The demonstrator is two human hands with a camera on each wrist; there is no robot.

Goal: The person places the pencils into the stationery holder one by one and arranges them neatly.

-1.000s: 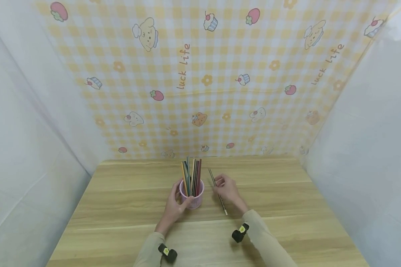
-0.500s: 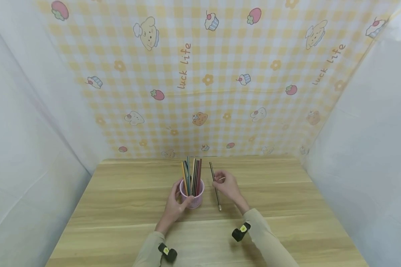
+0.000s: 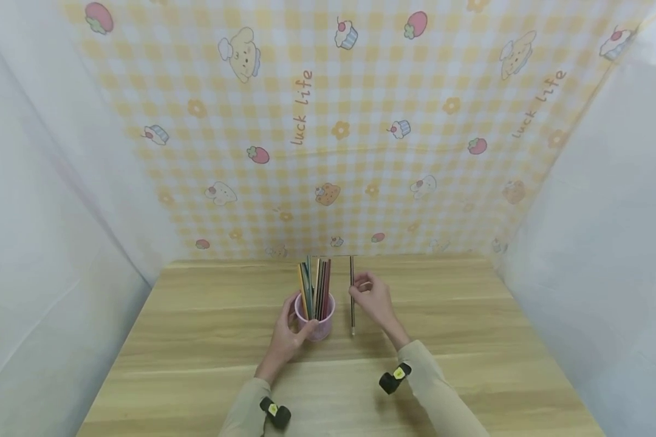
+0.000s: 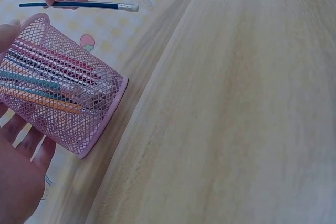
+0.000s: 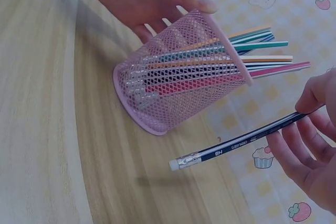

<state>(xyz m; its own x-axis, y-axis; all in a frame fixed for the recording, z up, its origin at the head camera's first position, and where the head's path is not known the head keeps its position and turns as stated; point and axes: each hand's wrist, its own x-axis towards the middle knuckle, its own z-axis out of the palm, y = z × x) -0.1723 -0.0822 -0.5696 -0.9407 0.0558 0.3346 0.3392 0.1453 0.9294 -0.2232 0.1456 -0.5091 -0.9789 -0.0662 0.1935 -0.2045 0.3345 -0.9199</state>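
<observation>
A pink mesh pencil cup [image 3: 321, 331] stands on the wooden table, holding several pencils [image 5: 268, 46] in orange, green, red and dark colours. My left hand [image 3: 284, 341] grips it from the left, thumb at the near side of the rim and fingers around the far side. To the right of the cup, my right hand [image 3: 375, 300] pinches a dark blue pencil with light stripes [image 5: 239, 141] between thumb and fingers. That pencil is held upright, its white eraser [image 5: 174, 165] lowest and raised above the tabletop; a shadow lies beneath it.
The wood-grain table [image 3: 197, 340] ends at a yellow checked backdrop [image 3: 339, 158] with cartoon prints. White panels [image 3: 49, 243] flank both sides. Black wrist cameras [image 3: 275, 414] sit on the beige sleeves [image 3: 437, 388].
The right hand has lifted slightly and turned the pencil from leaning to upright, bringing its eraser end up and leftward, toward the cup. The left hand stays on the cup, which has not moved.
</observation>
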